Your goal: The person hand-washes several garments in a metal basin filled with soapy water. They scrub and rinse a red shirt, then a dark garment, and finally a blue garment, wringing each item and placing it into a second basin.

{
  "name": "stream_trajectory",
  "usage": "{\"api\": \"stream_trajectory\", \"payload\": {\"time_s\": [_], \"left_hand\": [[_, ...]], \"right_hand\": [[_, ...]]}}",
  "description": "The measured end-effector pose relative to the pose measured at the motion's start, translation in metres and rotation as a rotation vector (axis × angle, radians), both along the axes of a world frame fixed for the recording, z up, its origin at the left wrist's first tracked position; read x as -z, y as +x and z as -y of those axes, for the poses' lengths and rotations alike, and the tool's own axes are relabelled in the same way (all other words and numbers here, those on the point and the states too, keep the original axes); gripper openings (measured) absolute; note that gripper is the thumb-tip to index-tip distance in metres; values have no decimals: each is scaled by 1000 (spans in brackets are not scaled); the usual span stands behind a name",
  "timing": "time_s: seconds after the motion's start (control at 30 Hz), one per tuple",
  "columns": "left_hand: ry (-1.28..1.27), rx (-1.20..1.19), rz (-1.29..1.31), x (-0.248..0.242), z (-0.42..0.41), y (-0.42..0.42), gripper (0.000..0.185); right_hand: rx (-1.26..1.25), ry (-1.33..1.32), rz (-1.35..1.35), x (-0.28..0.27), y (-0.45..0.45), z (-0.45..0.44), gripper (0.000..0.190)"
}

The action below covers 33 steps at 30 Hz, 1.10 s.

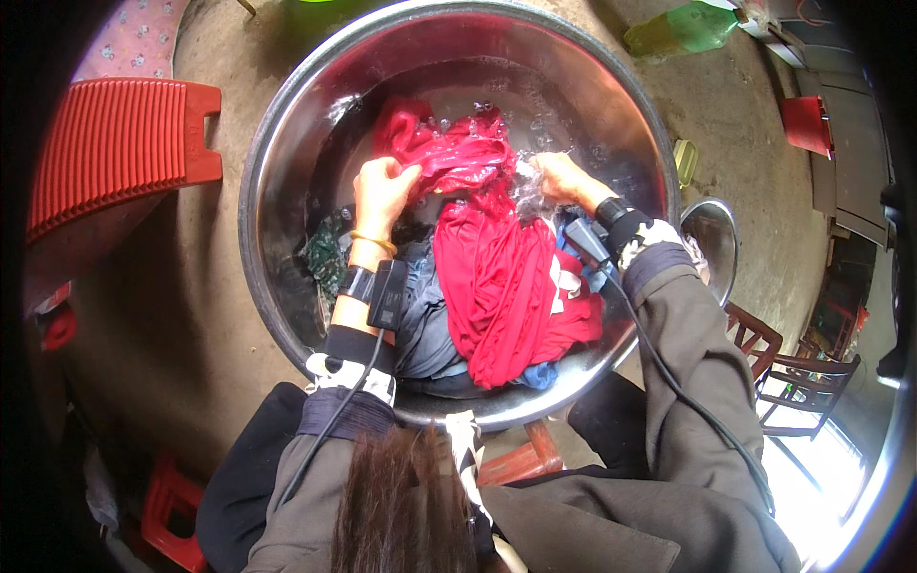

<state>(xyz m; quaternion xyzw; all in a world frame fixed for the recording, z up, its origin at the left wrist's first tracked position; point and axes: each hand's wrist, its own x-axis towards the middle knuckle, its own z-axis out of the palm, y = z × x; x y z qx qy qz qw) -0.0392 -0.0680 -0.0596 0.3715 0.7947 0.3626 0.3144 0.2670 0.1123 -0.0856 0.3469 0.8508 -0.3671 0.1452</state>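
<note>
A wet red garment lies bunched in a large metal basin with water and bubbles. Its upper part is in the water, and the lower folds rest on other clothes. My left hand pinches the garment's upper left side between thumb and fingers. To the right of the red cloth is my right hand, fingers curled low at the water. Splashing water hides its fingertips, so whether it grips anything is unclear. Beneath and beside the red garment are a grey-blue cloth, a blue cloth and a dark green patterned cloth.
A red ridged plastic washboard stands left of the basin. At the right are a smaller metal basin, a yellow-green brush-like object and wooden chairs. A green plastic bottle lies beyond. Cables run along both my forearms.
</note>
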Motion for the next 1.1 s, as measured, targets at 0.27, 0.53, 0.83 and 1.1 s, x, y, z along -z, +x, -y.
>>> {"api": "stream_trajectory", "payload": {"time_s": [0.27,0.53,0.83,1.1], "left_hand": [[-26,-18,11,7,3,-3,30],[85,-103,287,25,4,-7,20],[56,-72,277,1,1,-7,11],[11,70,125,-10,-6,-12,17]], "right_hand": [[793,-1045,-282,-115,26,6,77],[881,-950,-323,-124,31,1,30],[852,-330,-165,-105,23,-5,35],[663,-76,-27,-137,64,-7,42]]}}
